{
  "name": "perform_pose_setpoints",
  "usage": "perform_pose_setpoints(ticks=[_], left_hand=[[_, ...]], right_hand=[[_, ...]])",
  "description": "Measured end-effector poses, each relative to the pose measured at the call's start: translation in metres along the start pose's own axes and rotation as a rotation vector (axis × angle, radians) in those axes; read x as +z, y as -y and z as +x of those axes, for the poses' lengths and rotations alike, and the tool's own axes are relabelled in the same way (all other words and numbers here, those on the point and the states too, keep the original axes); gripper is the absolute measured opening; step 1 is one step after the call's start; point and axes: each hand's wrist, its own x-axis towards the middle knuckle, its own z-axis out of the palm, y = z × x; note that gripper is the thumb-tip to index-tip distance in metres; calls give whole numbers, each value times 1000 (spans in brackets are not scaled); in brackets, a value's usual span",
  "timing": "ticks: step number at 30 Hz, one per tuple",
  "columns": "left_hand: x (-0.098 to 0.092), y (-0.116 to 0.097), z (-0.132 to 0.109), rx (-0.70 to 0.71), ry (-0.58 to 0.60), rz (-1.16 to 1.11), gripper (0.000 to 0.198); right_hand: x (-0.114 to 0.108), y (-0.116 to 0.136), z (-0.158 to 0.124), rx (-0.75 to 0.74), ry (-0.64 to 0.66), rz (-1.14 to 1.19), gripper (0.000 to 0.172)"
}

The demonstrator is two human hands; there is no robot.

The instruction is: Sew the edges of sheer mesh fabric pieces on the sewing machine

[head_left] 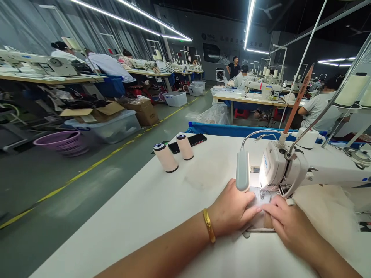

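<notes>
Thread spools and phone sit unused on the counter; left hand and right hand, fingers flat and not clenched, press the cloth at the sewing machine needle, so most of the seam is probably unsewn.

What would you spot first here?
The left hand, wearing a gold bangle, and the right hand press cloth flat at a white sewing machine, lit by its lamp. Farther left on the table, two spools stand upright beside a black phone.
</notes>
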Motion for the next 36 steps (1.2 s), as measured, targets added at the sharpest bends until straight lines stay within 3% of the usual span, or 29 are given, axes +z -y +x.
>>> perform_pose_setpoints(ticks=[3,5,7,9,11,14,17,19,21,23,25,27,31,34,36], left_hand=[[-1,-2,0,67,-18,-20,41],[-1,-2,0,134,-38,-58,42],[2,0,-1,194,-47,-86,38],[4,2,-2,221,-43,-100,33],[5,2,-5,218,-38,-116,29],[5,-1,-7,209,-28,-150,22],[5,-5,-8,210,-28,-155,15],[6,-6,-8,208,-40,-158,10],[7,-6,-8,201,-54,-175,8],[8,-4,-8,189,-53,-198,6],[8,-3,-8,168,-29,-216,0],[8,-3,-7,131,3,-231,5],[11,-9,-2,41,24,-255,18],[16,-13,2,4,-28,-244,25],[21,-14,4,7,-96,-216,16]], right_hand=[[-2,-9,0,80,-172,-204,37],[-6,-9,-1,54,-228,-164,30],[-11,-3,-2,-72,-151,38,29],[-14,4,-1,-205,17,222,32],[-15,4,0,-201,104,191,37],[-15,-11,0,-6,-86,-126,31],[-19,-17,-3,-56,-247,-147,27],[-21,-8,-4,-203,-185,15,26],[-21,4,-2,-269,-12,144,26],[-19,11,-1,-202,127,148,19],[-16,10,-1,-104,185,96,11],[-13,4,-2,-66,201,74,9],[-6,-2,-3,-60,140,116,25],[-1,-1,-2,-9,71,204,27],[2,-1,-2,26,48,249,26]])
